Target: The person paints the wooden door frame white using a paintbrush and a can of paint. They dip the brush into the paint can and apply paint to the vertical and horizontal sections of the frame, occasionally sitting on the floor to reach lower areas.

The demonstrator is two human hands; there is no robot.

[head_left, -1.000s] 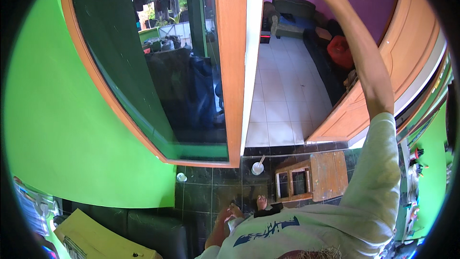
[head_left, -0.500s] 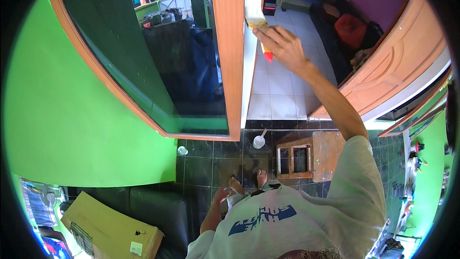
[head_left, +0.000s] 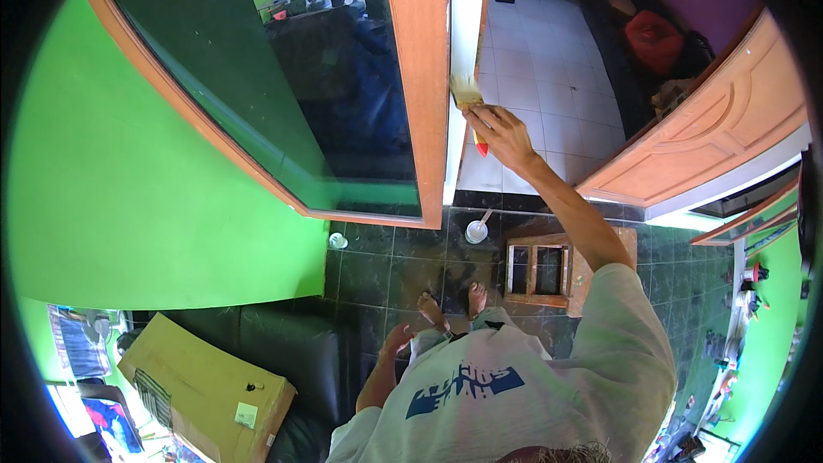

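My right hand (head_left: 500, 131) is closed around a paintbrush (head_left: 468, 101) with pale bristles and a yellow handle ending in a red tip. The bristles point away from me and lie against a narrow white strip (head_left: 464, 17) of wall, between the orange-brown window frame (head_left: 421, 111) and the doorway. Low by my left thigh hangs my left hand (head_left: 397, 339), its fingers loosely apart and partly visible, with nothing seen in it. On the dark tiles near my feet stands a white paint tub (head_left: 477, 231) with a stick or handle leaning out of it.
A wooden stool (head_left: 538, 271) stands right of my feet. A small white cup (head_left: 338, 241) sits by the green wall (head_left: 171, 197). The carved wooden door (head_left: 711, 133) is swung open on the right. Behind left, a cardboard box (head_left: 206, 386) rests on a dark sofa (head_left: 300, 347).
My right hand has brought the paintbrush down the white strip, nearer to me. The whole view has shifted slightly. My left hand stays by the thigh.
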